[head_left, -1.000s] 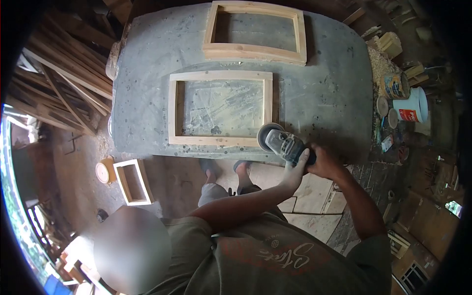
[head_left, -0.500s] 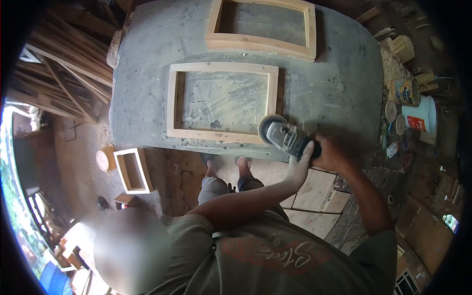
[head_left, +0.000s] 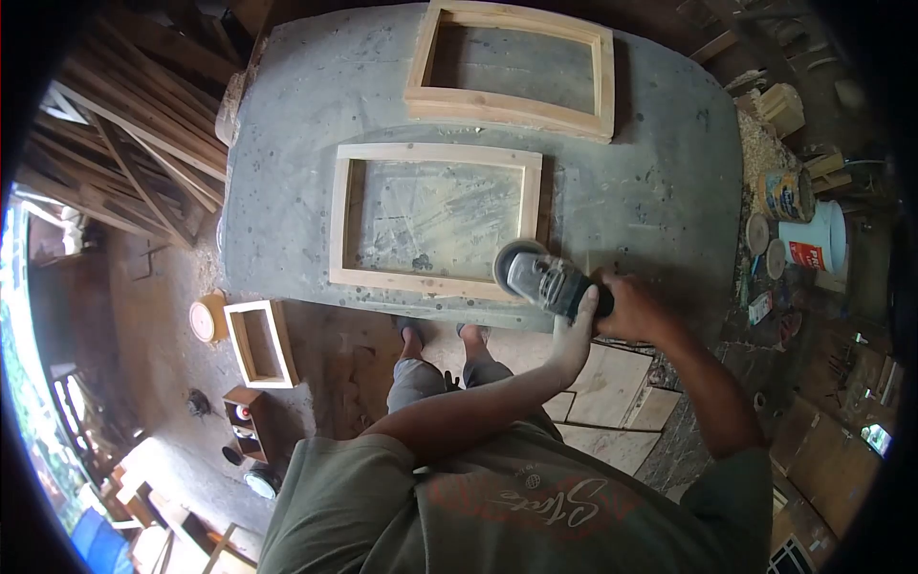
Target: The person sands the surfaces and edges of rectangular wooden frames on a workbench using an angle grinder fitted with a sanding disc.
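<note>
An angle grinder [head_left: 550,282] with a round disc is held in both hands over the near right corner of a pale wooden frame [head_left: 435,152]. Its disc overlaps that corner in this view. My left hand [head_left: 574,337], dusty and pale, is closed on the near side of the grinder's body, thumb along it. Wrapped round the dark rear end is my right hand [head_left: 631,308]. The frame lies flat on a grey worktable [head_left: 660,201], close to its near edge. Farther back rests a second wooden frame [head_left: 512,103].
Smaller wooden frame [head_left: 284,344] stands on the floor at left, beside a round tub [head_left: 206,318]. Long timber pieces [head_left: 143,124] are stacked at the far left. On the right are a white bucket [head_left: 824,239], a labelled can [head_left: 786,194] and wood shavings [head_left: 760,139].
The table and frames sit slightly lower in view. The grinder has shifted a little left along the near rail of the frame, with both hands still on it.
</note>
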### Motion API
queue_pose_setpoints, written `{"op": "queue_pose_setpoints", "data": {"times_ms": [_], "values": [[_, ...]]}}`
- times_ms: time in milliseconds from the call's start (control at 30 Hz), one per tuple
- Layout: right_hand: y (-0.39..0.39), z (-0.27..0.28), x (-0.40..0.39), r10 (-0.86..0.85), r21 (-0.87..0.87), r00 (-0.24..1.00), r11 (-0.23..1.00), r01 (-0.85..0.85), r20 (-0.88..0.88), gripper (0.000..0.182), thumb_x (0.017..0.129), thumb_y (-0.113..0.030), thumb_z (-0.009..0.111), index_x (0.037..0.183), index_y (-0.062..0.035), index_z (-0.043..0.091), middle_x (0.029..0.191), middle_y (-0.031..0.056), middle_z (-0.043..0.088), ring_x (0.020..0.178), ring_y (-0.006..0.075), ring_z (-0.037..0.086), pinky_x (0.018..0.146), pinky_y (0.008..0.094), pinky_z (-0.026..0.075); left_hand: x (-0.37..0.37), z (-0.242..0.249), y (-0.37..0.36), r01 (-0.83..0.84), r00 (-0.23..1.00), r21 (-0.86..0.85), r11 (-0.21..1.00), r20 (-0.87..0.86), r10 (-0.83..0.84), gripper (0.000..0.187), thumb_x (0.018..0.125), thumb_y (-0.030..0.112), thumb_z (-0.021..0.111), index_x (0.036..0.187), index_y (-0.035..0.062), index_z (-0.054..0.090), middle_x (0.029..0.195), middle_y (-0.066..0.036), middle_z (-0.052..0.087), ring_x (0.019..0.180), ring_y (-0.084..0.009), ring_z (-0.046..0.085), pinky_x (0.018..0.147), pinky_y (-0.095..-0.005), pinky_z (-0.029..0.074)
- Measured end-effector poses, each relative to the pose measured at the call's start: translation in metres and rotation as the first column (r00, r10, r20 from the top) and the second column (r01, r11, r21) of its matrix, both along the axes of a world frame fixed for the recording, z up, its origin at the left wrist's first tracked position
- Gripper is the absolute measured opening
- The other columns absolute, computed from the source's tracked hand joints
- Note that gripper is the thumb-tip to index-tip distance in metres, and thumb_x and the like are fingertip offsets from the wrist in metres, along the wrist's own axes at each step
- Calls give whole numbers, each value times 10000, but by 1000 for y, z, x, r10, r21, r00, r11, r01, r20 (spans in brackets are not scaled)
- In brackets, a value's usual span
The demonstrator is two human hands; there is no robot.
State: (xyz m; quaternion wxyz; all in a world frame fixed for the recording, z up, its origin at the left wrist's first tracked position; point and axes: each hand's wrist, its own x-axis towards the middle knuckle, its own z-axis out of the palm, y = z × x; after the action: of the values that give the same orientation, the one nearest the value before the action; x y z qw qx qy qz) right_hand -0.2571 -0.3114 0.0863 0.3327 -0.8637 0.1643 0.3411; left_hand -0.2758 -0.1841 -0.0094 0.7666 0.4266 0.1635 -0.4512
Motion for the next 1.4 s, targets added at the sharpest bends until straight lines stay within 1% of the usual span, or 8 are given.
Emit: {"op": "queue_pose_setpoints", "data": {"times_ms": [33,200,567,667,733,867,1067,1400], "values": [[-6,-5,-1,39,-122,997,992,-31,70,580,641,-231,775,1130,12,579,1073,294,638,1026,396,638,854,430,504,3,1,0,20,1000,-9,1000,-6,-20,655,900,566,589,1324,86,450,1220,-66,546,1057,-183,589,870,-348,519],[-48,-30,29,-90,-102,963,988,119,253,529,697,-299,733,1106,2,584,1005,269,652,957,428,634,806,441,509,71,27,-36,48,998,-66,997,35,-45,659,890,577,592,1308,85,462,1219,-91,554,1069,-224,599,872,-402,536],[-46,-50,87,-188,-50,946,977,208,263,519,742,-310,709,1109,41,605,1006,274,666,967,382,663,813,416,518,145,15,-31,193,977,-25,981,96,-190,687,846,625,609,1283,111,477,1153,-109,596,1013,-261,617,842,-441,537],[-12,-63,108,-138,-49,867,982,183,479,501,726,-327,715,1057,40,633,973,271,674,940,378,673,813,420,529,168,7,1,218,975,-31,975,59,-216,691,821,656,611,1270,140,515,1131,-93,606,953,-254,629,848,-428,530],[23,-32,131,-172,-99,972,977,190,161,528,713,-371,711,1052,28,640,981,270,673,953,378,670,831,424,532,183,18,32,243,954,72,967,165,-252,715,885,676,486,1298,93,509,1167,-136,602,1040,-244,620,930,-423,512],[55,-33,137,-137,-222,971,958,181,197,570,703,-434,696,1047,18,645,990,271,671,952,388,666,831,437,534,195,7,59,287,946,73,955,138,-295,741,886,694,457,1297,81,516,1197,-137,609,1107,-244,608,960,-403,492],[23,-25,95,-295,-135,928,934,330,228,549,726,-432,691,1061,0,643,1021,258,671,986,384,654,841,435,520,169,14,22,376,920,12,927,117,-375,682,849,646,587,1250,95,545,1107,-125,625,957,-259,646,822,-416,557],[15,-46,18,-383,-76,876,904,420,294,558,732,-415,716,1082,3,600,971,258,667,933,416,649,787,451,516,107,29,15,403,912,14,915,77,-403,734,851,626,605,1303,65,461,1193,-134,580,1024,-275,624,891,-447,529]]}}
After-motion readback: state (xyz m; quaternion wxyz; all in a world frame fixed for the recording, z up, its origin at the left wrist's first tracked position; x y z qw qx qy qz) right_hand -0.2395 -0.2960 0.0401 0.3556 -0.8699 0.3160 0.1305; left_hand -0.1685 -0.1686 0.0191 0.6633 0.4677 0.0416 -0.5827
